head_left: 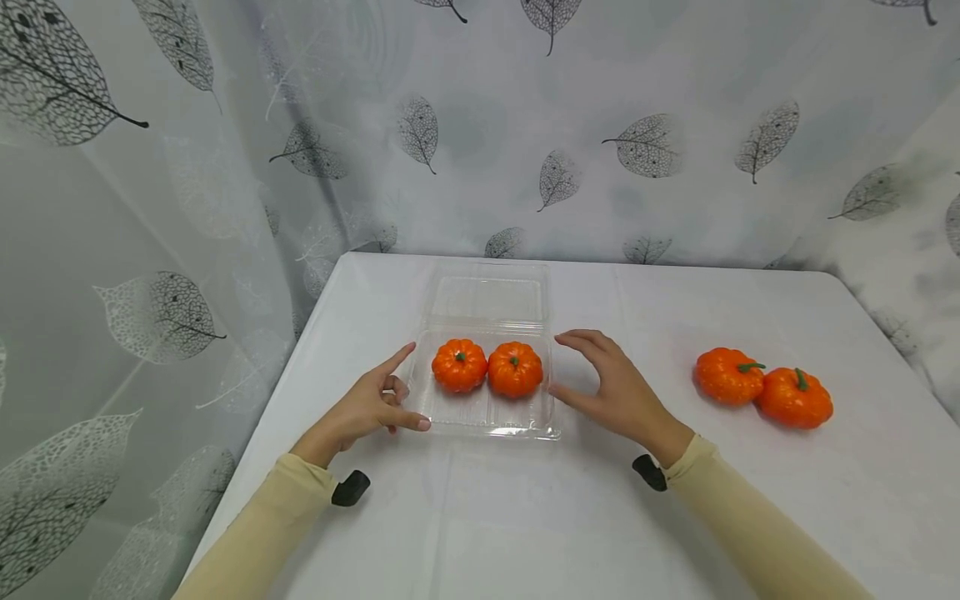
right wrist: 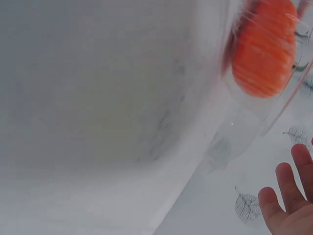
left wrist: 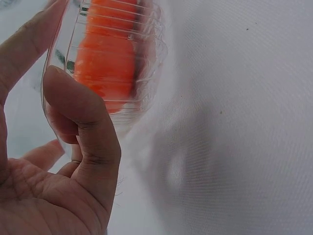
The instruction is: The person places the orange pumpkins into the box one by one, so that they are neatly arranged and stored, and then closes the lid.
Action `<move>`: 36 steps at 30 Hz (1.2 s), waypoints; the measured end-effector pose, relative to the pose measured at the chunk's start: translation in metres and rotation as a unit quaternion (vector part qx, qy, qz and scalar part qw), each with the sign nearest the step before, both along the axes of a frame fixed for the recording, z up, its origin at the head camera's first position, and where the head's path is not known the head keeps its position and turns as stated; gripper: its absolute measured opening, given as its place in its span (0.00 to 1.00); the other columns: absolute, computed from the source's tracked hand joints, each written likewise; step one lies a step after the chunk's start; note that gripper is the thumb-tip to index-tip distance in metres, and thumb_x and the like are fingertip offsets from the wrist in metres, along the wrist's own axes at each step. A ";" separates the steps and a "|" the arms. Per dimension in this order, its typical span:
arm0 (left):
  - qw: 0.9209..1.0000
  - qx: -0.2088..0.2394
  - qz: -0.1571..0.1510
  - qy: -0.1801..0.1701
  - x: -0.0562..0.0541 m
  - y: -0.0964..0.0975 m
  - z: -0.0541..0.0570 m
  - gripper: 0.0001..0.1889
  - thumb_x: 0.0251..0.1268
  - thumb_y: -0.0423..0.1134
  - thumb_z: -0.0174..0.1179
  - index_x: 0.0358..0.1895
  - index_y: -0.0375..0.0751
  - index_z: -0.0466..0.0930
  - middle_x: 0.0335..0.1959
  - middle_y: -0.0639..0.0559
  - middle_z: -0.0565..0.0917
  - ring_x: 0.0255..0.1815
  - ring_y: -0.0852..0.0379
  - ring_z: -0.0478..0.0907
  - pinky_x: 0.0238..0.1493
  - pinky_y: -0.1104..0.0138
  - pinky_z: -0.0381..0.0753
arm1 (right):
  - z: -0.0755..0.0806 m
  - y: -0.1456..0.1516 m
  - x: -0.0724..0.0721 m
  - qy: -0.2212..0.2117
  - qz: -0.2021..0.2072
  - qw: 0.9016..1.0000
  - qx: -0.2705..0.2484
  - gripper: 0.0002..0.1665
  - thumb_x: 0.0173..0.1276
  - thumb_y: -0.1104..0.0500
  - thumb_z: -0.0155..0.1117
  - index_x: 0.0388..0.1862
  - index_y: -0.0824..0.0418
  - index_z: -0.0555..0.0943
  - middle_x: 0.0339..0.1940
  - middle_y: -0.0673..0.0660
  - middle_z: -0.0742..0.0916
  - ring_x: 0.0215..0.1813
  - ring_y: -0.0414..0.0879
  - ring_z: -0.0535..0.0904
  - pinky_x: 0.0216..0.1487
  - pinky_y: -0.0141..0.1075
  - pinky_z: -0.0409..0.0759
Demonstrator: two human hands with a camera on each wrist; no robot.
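A clear plastic clamshell container [head_left: 513,421] lies with its lid raised back on the white surface [head_left: 600,525], two orange mini pumpkins [head_left: 515,370] side by side in its base. The left hand [head_left: 363,410], thumb and index finger spread wide, is at its left edge; the right hand [head_left: 618,392], its grip loosely open and holding nothing, is at the right edge. Two more pumpkins [head_left: 729,377] sit touching, well to the right.

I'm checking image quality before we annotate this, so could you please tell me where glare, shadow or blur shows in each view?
Head: bright glints on the clear container's near edge, small highlights on the pumpkins inside; left wrist: soft shadow on the white tabletop; right wrist: broad grey shading over the tabletop, streaky reflections across the plastic, soft detail.
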State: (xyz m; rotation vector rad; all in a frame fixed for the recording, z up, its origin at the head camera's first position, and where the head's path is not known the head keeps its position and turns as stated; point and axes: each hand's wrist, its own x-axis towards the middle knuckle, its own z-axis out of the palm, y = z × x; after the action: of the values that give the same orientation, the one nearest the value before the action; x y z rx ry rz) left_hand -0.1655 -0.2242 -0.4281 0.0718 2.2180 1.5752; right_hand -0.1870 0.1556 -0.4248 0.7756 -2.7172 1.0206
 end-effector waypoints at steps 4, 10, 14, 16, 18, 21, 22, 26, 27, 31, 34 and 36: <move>1.000 -0.001 0.003 0.000 -0.001 -0.002 -0.002 0.63 0.45 0.36 0.82 0.83 0.61 0.49 0.37 0.44 0.67 0.22 0.53 0.70 0.28 0.61 0.79 | -0.004 0.016 0.006 0.012 -0.010 1.000 -0.005 0.39 0.63 0.48 0.76 0.71 0.57 0.74 0.68 0.52 0.75 0.70 0.53 0.69 0.67 0.56 0.69; 1.000 0.000 0.008 -0.006 -0.002 -0.004 -0.004 0.64 0.43 0.37 0.83 0.82 0.63 0.49 0.37 0.45 0.67 0.23 0.53 0.70 0.28 0.61 0.79 | -0.011 0.040 0.014 0.012 -0.044 0.999 0.016 0.39 0.64 0.49 0.76 0.71 0.56 0.73 0.69 0.53 0.74 0.69 0.53 0.70 0.67 0.57 0.69; 1.000 0.007 0.008 -0.005 -0.002 -0.003 -0.005 0.64 0.42 0.37 0.84 0.82 0.63 0.49 0.37 0.46 0.67 0.22 0.53 0.70 0.28 0.61 0.79 | -0.011 0.057 0.018 0.025 -0.060 0.997 0.031 0.39 0.63 0.50 0.76 0.71 0.56 0.73 0.69 0.55 0.74 0.69 0.55 0.70 0.65 0.59 0.70; 1.000 0.010 0.006 -0.005 -0.002 -0.003 -0.005 0.64 0.43 0.37 0.84 0.82 0.63 0.49 0.37 0.46 0.67 0.22 0.53 0.70 0.28 0.61 0.79 | -0.009 0.066 0.019 0.034 -0.065 0.997 0.032 0.39 0.62 0.51 0.77 0.71 0.58 0.73 0.69 0.56 0.74 0.68 0.57 0.70 0.64 0.60 0.71; 1.000 0.011 0.005 -0.005 -0.002 -0.003 -0.005 0.64 0.43 0.37 0.84 0.82 0.63 0.49 0.37 0.46 0.67 0.23 0.53 0.70 0.28 0.61 0.79 | -0.006 0.076 0.019 0.037 -0.072 0.996 0.034 0.40 0.61 0.52 0.78 0.71 0.58 0.73 0.69 0.57 0.74 0.68 0.58 0.70 0.63 0.62 0.71; 1.000 0.009 0.005 -0.005 -0.002 -0.004 -0.005 0.64 0.42 0.38 0.84 0.82 0.63 0.49 0.37 0.46 0.67 0.23 0.53 0.70 0.28 0.61 0.79 | -0.001 0.090 0.018 0.028 -0.079 0.996 0.027 0.42 0.60 0.54 0.80 0.71 0.59 0.72 0.70 0.58 0.72 0.69 0.59 0.68 0.61 0.64 0.72; 1.000 0.008 0.006 -0.005 -0.002 -0.004 -0.005 0.64 0.42 0.38 0.84 0.82 0.63 0.49 0.37 0.46 0.67 0.23 0.53 0.70 0.28 0.61 0.79 | 0.001 0.094 0.018 0.026 -0.083 0.996 0.026 0.43 0.59 0.55 0.80 0.71 0.58 0.72 0.70 0.58 0.71 0.69 0.59 0.68 0.60 0.64 0.72; 1.000 0.006 0.005 -0.004 -0.003 -0.004 -0.005 0.65 0.42 0.38 0.84 0.82 0.63 0.49 0.36 0.46 0.67 0.23 0.53 0.70 0.28 0.61 0.79 | 0.008 0.113 0.016 0.029 -0.102 0.994 0.026 0.47 0.55 0.56 0.83 0.72 0.59 0.71 0.71 0.60 0.70 0.70 0.61 0.65 0.58 0.65 0.72; 1.000 0.005 0.004 -0.004 -0.003 -0.004 -0.005 0.65 0.42 0.38 0.84 0.82 0.62 0.49 0.36 0.46 0.67 0.23 0.53 0.70 0.28 0.61 0.79 | 0.010 0.118 0.016 0.031 -0.109 0.993 0.029 0.48 0.54 0.57 0.84 0.72 0.60 0.71 0.71 0.61 0.70 0.71 0.61 0.65 0.58 0.65 0.72; 1.000 0.001 0.002 -0.002 -0.004 -0.004 -0.005 0.65 0.42 0.39 0.84 0.82 0.63 0.49 0.37 0.46 0.67 0.23 0.53 0.70 0.29 0.60 0.80 | 0.016 0.137 0.015 0.030 -0.126 0.991 0.042 0.52 0.51 0.58 0.86 0.74 0.61 0.69 0.73 0.63 0.68 0.72 0.64 0.61 0.58 0.70 0.68; 1.000 -0.002 0.000 0.002 -0.004 -0.005 -0.005 0.65 0.42 0.39 0.84 0.82 0.63 0.49 0.37 0.46 0.68 0.23 0.53 0.70 0.29 0.59 0.80 | 0.022 0.149 0.013 0.019 -0.127 0.991 0.045 0.58 0.49 0.58 0.87 0.77 0.60 0.66 0.77 0.63 0.64 0.75 0.66 0.58 0.60 0.72 0.64; 1.000 -0.001 -0.001 0.004 -0.003 -0.005 -0.005 0.65 0.42 0.39 0.84 0.82 0.63 0.49 0.37 0.45 0.68 0.23 0.53 0.71 0.29 0.59 0.80 | 0.025 0.157 0.013 0.003 -0.125 0.991 0.049 0.63 0.49 0.56 0.87 0.80 0.59 0.61 0.80 0.62 0.60 0.77 0.67 0.55 0.61 0.74 0.61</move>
State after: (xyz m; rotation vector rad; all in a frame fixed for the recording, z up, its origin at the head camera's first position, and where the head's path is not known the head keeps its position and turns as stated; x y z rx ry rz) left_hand -0.1690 -0.2294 -0.4329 0.0808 2.2250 1.5735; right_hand -0.1744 0.3123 -0.3993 0.4337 -2.7863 0.8338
